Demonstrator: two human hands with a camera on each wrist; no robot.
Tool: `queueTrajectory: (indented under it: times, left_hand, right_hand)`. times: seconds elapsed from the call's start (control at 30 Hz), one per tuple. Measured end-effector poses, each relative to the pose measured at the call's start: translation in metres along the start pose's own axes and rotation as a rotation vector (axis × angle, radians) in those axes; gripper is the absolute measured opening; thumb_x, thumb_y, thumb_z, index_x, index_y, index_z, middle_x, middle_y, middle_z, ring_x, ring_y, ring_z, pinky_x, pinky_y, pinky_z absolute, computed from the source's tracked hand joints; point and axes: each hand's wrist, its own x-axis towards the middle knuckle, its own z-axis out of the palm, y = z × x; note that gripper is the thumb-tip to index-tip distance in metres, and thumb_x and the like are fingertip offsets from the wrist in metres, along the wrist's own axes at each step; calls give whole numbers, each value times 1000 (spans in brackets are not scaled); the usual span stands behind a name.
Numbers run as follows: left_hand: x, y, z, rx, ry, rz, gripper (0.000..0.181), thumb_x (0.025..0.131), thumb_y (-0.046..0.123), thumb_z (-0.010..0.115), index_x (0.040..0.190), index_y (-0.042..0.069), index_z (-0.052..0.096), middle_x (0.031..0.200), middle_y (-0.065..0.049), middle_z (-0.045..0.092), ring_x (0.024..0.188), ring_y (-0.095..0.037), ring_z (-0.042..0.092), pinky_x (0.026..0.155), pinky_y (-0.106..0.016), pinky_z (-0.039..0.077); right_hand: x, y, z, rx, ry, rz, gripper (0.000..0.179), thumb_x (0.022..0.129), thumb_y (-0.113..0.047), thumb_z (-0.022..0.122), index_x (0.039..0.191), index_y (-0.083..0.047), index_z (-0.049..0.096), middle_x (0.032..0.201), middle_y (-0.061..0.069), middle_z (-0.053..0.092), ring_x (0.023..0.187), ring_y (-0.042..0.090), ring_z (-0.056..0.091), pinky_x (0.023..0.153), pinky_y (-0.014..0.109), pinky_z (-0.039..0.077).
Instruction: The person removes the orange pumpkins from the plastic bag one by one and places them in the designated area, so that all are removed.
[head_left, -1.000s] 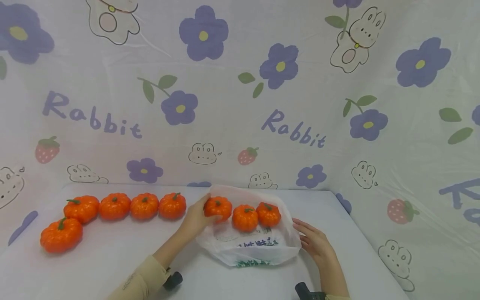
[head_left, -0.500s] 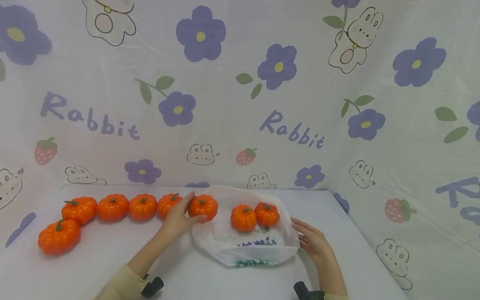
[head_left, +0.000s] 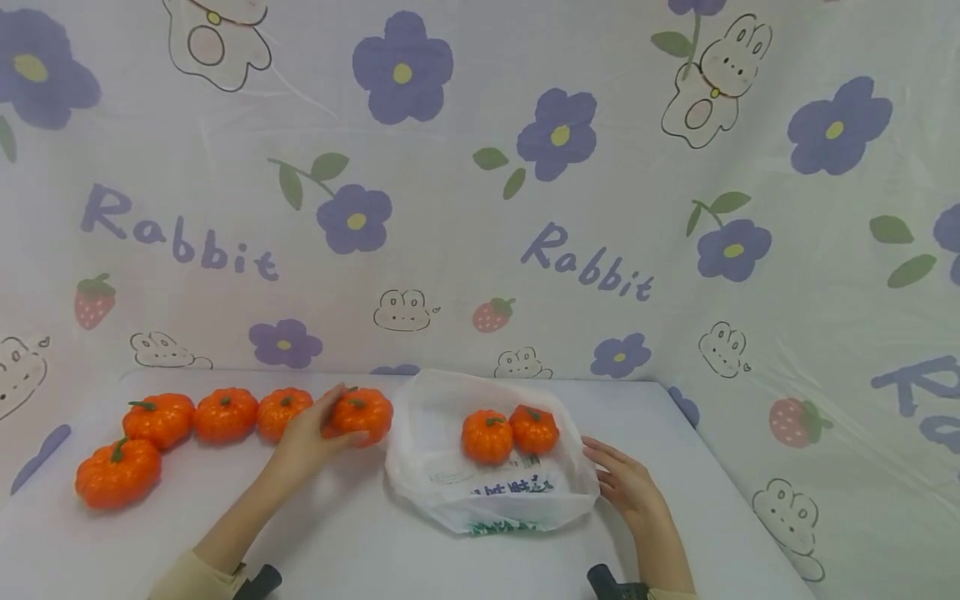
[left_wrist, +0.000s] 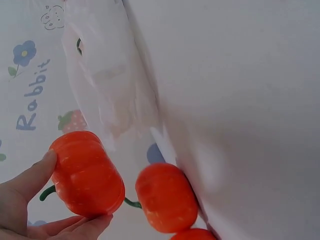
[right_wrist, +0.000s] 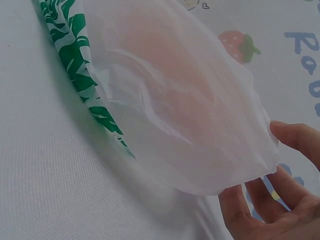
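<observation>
My left hand holds a small orange pumpkin between thumb and fingers, just left of a white plastic bag. In the left wrist view the held pumpkin is gripped from the stem side, near another pumpkin. My right hand touches the bag's right edge with its fingers extended. Up close in the right wrist view, thumb and fingertips lie along the rim of the bag. Inside the open bag sit two pumpkins, one on the left and one on the right.
A row of pumpkins stands at the back left: a leftmost one, a middle one and one partly behind my left hand. A nearer pumpkin sits in front. A patterned rabbit curtain hangs behind the white table.
My left hand has carried one pumpkin leftward out of the bag to the row, where it now covers the row's right end. The right hand has stayed at the bag's edge.
</observation>
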Motion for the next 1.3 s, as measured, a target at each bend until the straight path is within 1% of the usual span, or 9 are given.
queueTrajectory:
  times: [0.2,0.37,0.47,0.6,0.73,0.83,1.03,1.17,1.3]
  left_hand:
    - [-10,-15,-16,3,3,6,85,86,27,74,152,0,28,155,-26,33,140,-47,35,112,-57,36]
    - [-18,-26,-30,23,12,-35,90,83,38,75,152,3,28,155,-25,33,142,-48,31,115,-63,28]
    - [-22,-33,-38,24,5,-49,92,83,42,74,153,4,26,155,-26,32,142,-48,30,115,-64,27]
    - [-25,-43,-47,21,5,-52,95,84,42,74,154,4,23,155,-27,30,141,-50,31,114,-61,31]
    - [-29,-55,-55,-1,6,-60,97,85,40,74,153,-2,19,156,-30,25,141,-52,28,113,-61,31]
    - [-32,-61,-61,13,16,-62,98,85,41,73,152,-7,18,155,-32,23,140,-53,28,112,-63,32]
    - [-39,-67,-72,62,30,-62,99,86,42,72,152,-7,17,153,-35,24,136,-56,31,109,-63,35]
    - [-44,-72,-78,136,49,-85,100,86,48,70,152,-5,18,152,-35,26,134,-56,35,106,-62,39]
    - [-49,-79,-85,154,52,-106,100,86,50,69,152,-5,18,151,-36,27,133,-57,35,105,-62,39]
  right_hand:
    - [0,0,1,-7,0,-2,57,91,-34,67,140,-8,53,153,14,41,115,22,54,118,46,36]
    - [1,1,1,-8,-1,-10,55,92,-34,67,139,-9,54,151,13,42,114,21,54,117,46,36]
    - [1,1,1,-5,-1,-17,55,91,-34,68,138,-9,55,150,12,44,112,21,55,116,45,38]
    - [1,1,1,-2,0,-6,56,90,-35,69,139,-10,55,151,12,43,112,21,55,117,44,37]
    - [0,0,1,1,-2,3,58,90,-36,69,140,-10,54,152,13,41,115,21,54,118,45,36]
    - [0,1,1,1,1,2,58,90,-35,69,139,-9,54,151,12,43,112,20,55,116,43,38]
    - [0,2,-1,-4,2,-3,55,90,-34,70,137,-9,57,141,7,52,105,17,58,106,33,46]
    - [0,1,-1,-5,0,-5,54,90,-34,69,137,-9,57,141,7,53,104,16,59,106,33,46]
    - [0,1,0,-8,1,-6,54,90,-33,69,137,-9,56,140,6,53,104,16,59,106,33,46]
